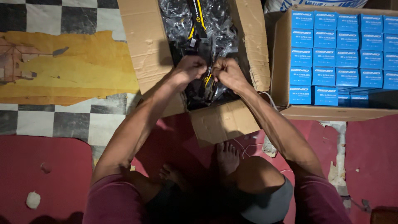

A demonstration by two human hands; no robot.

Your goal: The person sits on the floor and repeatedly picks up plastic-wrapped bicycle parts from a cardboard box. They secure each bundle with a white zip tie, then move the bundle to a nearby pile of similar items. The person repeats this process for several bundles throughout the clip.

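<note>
Your left hand [191, 66] and right hand [226, 71] sit close together, both fisted on the clear plastic bag [215, 29] that wraps black goods with yellow stripes. The bag lies in an open cardboard box [145, 49] in front of you, its flaps folded outward. To your right, just beside it, a second cardboard box [282, 62] holds rows of small blue boxes [331, 54] packed tightly. You sit on a red floor [45, 174] with your bare feet [227, 157] under the near flap. A checkered mat [70, 120] lies to your left.
</note>
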